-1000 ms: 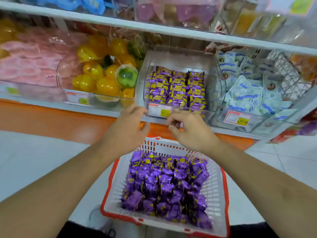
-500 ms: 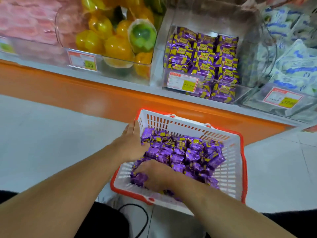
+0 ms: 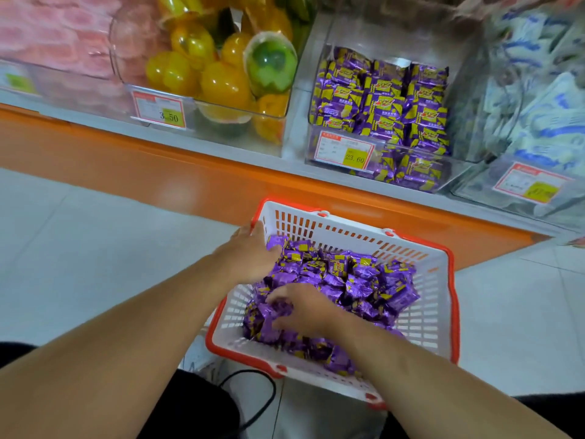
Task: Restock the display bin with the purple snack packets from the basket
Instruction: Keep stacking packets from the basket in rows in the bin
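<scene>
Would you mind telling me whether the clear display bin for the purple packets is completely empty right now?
No, the display bin already holds rows of purple packets stacked behind its price tag.

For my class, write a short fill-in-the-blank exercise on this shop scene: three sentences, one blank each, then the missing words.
1. Both hands, the left hand and the right hand, reach into the white basket with the ____ rim.
2. The snack packets in the basket are mostly ____ in colour.
3. The yellow part of the price tag on the display bin reads ____.

Missing words: red; purple; 23.60
</scene>
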Demonstrator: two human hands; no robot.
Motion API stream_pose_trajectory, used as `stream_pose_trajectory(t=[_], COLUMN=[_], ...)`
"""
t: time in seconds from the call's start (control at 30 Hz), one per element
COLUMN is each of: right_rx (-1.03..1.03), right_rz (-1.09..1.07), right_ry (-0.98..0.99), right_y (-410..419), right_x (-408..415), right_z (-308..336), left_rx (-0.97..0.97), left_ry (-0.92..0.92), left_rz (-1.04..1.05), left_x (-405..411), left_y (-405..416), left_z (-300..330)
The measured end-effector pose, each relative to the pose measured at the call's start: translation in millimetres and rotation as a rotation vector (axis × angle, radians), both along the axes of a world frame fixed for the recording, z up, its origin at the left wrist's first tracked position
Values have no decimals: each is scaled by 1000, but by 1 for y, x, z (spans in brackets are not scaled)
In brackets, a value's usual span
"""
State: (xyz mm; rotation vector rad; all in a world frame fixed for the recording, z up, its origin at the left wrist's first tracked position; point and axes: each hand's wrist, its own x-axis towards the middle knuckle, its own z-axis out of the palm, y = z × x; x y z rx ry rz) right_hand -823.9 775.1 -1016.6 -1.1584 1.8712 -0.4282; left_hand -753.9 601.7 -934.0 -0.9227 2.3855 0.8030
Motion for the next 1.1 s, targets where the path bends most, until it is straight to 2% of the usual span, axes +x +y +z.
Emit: stream_pose_trajectory(t=[0.07,0.17,0.23,0.33,0.43,0.57,0.67,0.8,0.87,0.97,1.03,1.1], right_rx=[5,-80,-165,-284,-402,-516,-565,-516,-483,-489,-529,-602], right_rz=[-133,-217,-304,-469,-567,-667,-749,-714,-714,-758,-797,-806], right_ry=[-144,-161,-247,-403,-602,-782,-795,-800,-761,-717,-752,-839], right_y=[-2,0,8,26,43,50,46,46,44,38,35,32], right_x=[-21,-54,-73,-96,-109,-111,-113,-117,-121,-127,-131,-134], right_z=[37,102,149,209,252,276,281,289,289,288,287,286], left_rx=[-64,-118,-114,-27,163,346,412,546,618,600,636,750], left_ry=[86,282,412,624,770,794,831,818,804,825,826,795], left_rz=[-14,-26,-33,-25,-48,-86,-46,35,94,221,334,431], left_x=[-5,-25,-42,-55,-53,-49,-55,-65,-69,-77,-82,-84], left_y=[2,9,15,26,35,46,56,62,61,57,55,55], left_z=[15,53,87,145,188,212,215,207,204,202,202,200])
